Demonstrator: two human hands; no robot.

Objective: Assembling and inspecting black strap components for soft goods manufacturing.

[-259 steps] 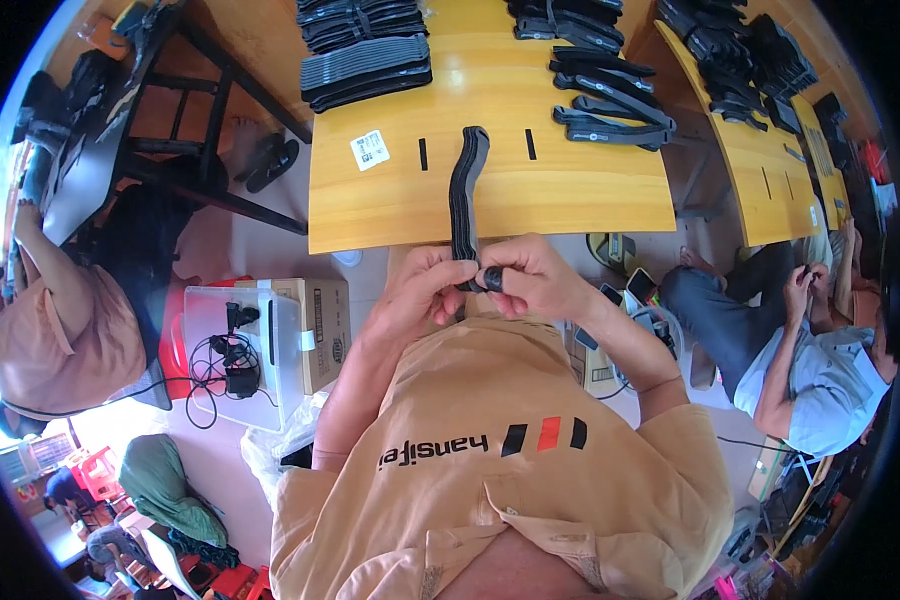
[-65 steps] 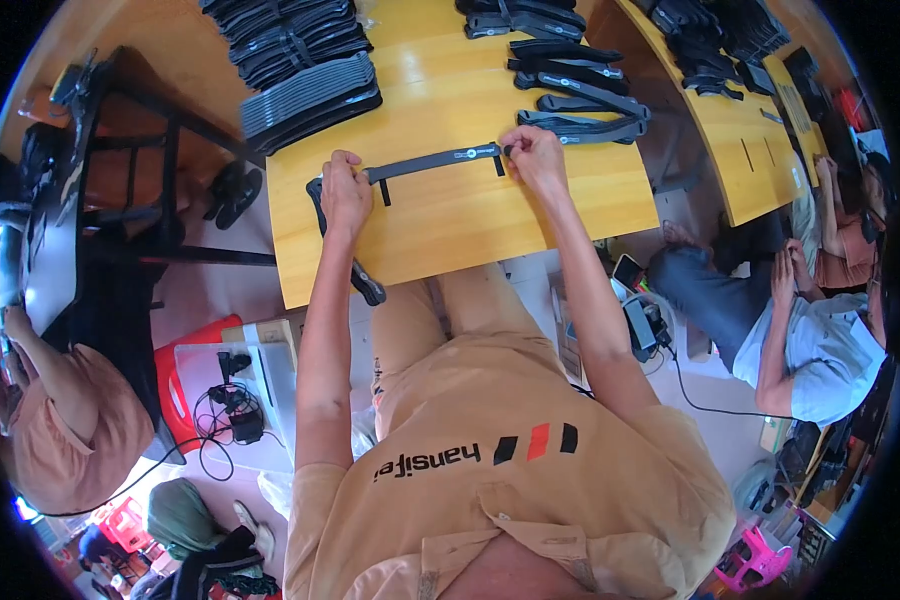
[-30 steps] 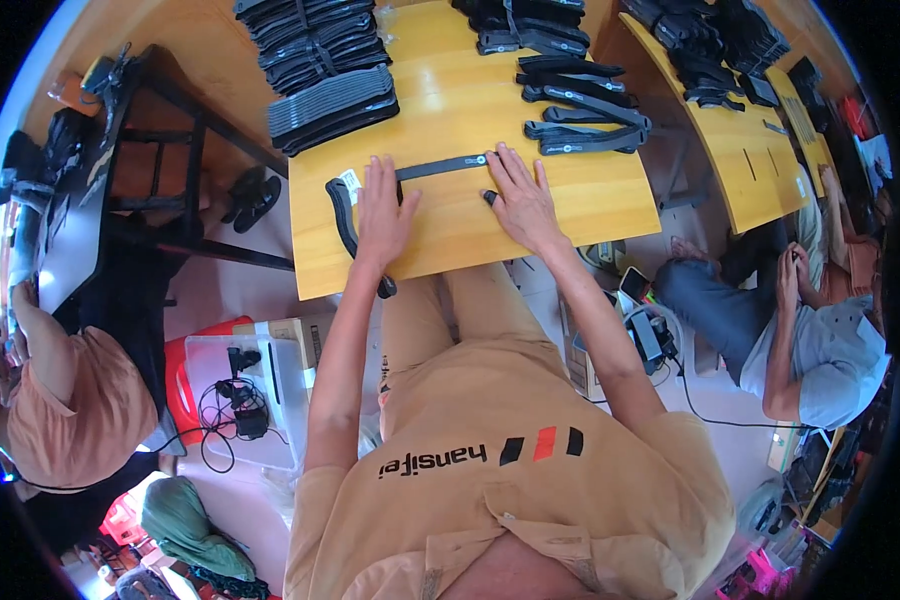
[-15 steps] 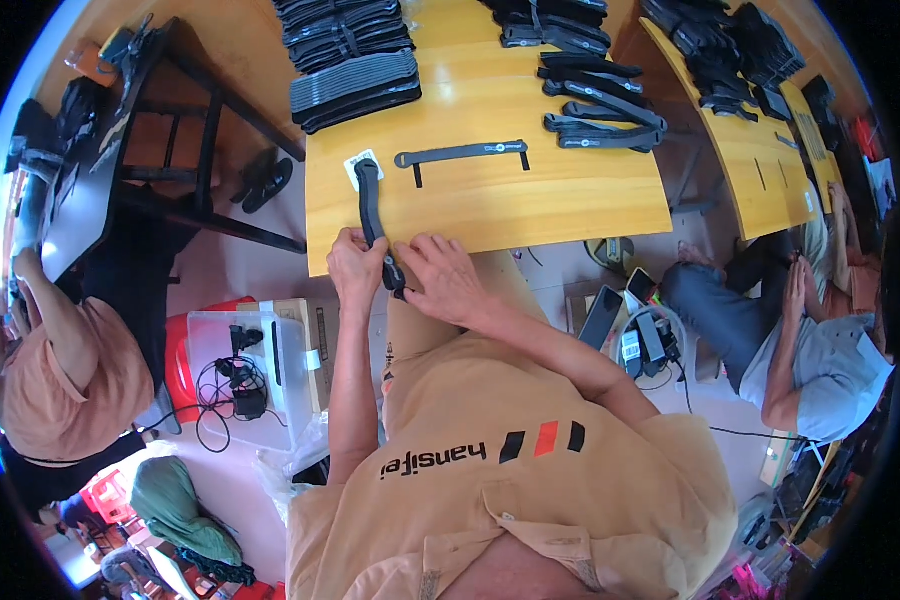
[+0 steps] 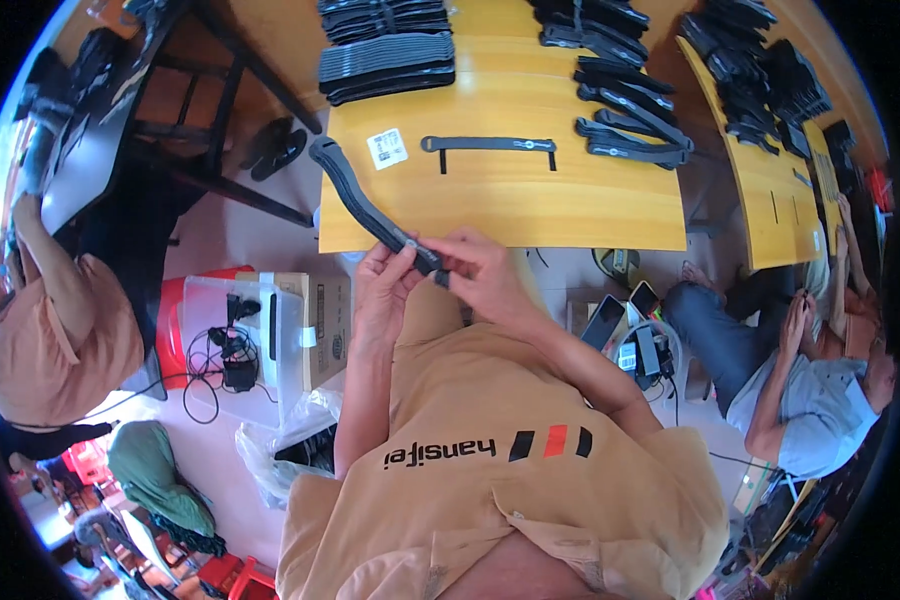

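Observation:
A dark grey strap (image 5: 355,200), perhaps several layered together, slants from the left part of the wooden table (image 5: 590,215) to my hands at its near edge. My left hand (image 5: 382,290) grips it close to its near end, thumb on top. On that same end my right hand (image 5: 482,275) closes its thumb and fingers. Beyond them a single grey strap (image 5: 490,145) lies flat across two short black strips. A white printed label (image 5: 388,149) is left of it.
Stacked black straps (image 5: 385,65) stand at the back left, and looser straps (image 5: 630,140) lie to the right. A clear plastic bin (image 5: 285,340) with cables is on the floor at left. People sit on both sides, by a side table (image 5: 770,215) and a dark desk (image 5: 100,160).
The strap has swung off the white label, its far end now further left and its near end lifted between both hands. My right hand has closed on that end. The view has shifted.

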